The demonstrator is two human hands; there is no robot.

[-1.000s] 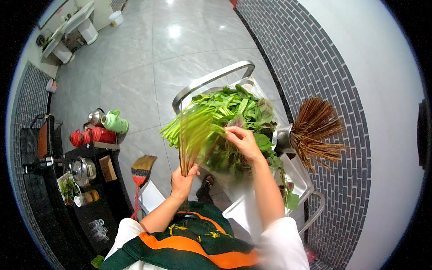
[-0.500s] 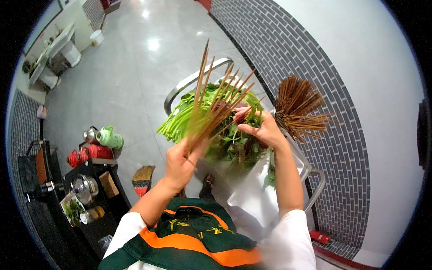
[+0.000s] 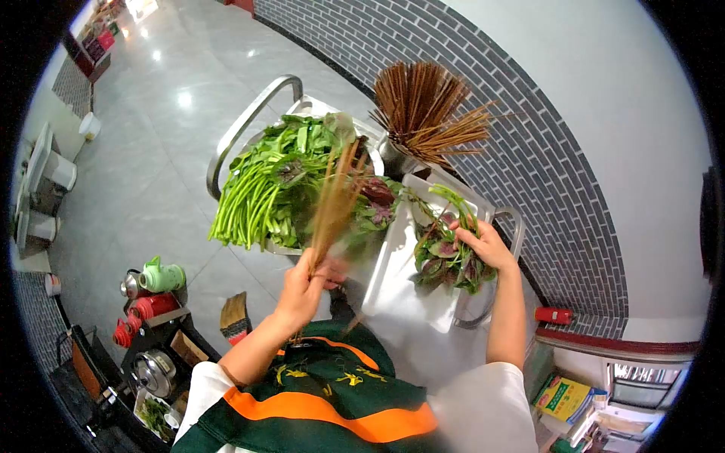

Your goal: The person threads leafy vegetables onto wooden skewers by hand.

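Note:
Thin brown sticks (image 3: 332,208), blurred by motion, rise in a bundle from my left hand (image 3: 304,287), whose fingers are wrapped round their lower ends. My right hand (image 3: 485,245) grips a bunch of green and purple leafy stems (image 3: 453,257) over the right part of a white tray (image 3: 393,264). Left of the tray lies a big heap of green leafy vegetables (image 3: 283,181) with long pale stems, and purple-green leaves (image 3: 376,198) sit at its right side. Behind the tray a metal container (image 3: 398,158) holds many more brown sticks (image 3: 423,106).
A curved metal rail (image 3: 245,124) stands at the back left of the heap. At the lower left are a green kettle (image 3: 161,275), red kettles (image 3: 149,306), a metal pot (image 3: 153,371) and a brush (image 3: 236,317). A brick wall (image 3: 559,189) runs along the right.
The view has turned to the right. My right hand has moved from the heap to the tray, now with a leafy bunch in it. My left hand still holds the sticks.

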